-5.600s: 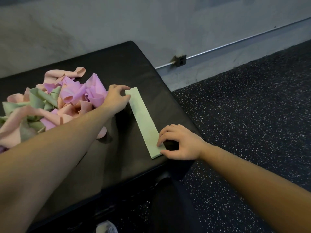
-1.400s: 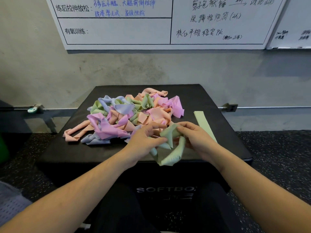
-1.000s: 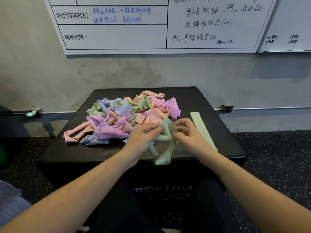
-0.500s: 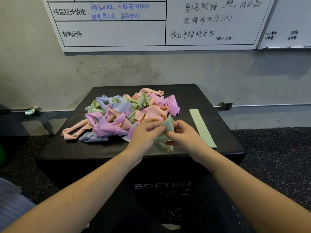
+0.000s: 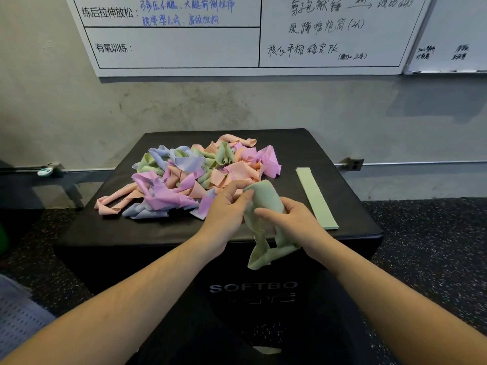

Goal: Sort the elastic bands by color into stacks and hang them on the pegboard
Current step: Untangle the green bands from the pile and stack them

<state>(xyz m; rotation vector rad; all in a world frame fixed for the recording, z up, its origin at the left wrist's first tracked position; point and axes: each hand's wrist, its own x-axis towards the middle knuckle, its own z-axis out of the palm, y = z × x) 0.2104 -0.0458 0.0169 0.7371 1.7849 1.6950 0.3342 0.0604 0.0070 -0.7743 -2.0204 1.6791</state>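
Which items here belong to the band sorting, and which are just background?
Job: green band held by left hand and right hand; flat green band; mixed pile; black box.
Background: whiteboard; wall outlet.

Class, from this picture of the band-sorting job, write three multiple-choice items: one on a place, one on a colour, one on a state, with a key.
1. Where does the flat green band lie?
A. right of the pile
B. under the pile
C. on the floor

2. What colour is the held band?
A. purple
B. green
C. orange

3. How is the held band?
A. flat
B. hung up
C. twisted, in both hands

Key: 1 A, it lies on the black box right of the pile. 2 B, pale green. 3 C, the left hand and right hand grip it, its end dangling.
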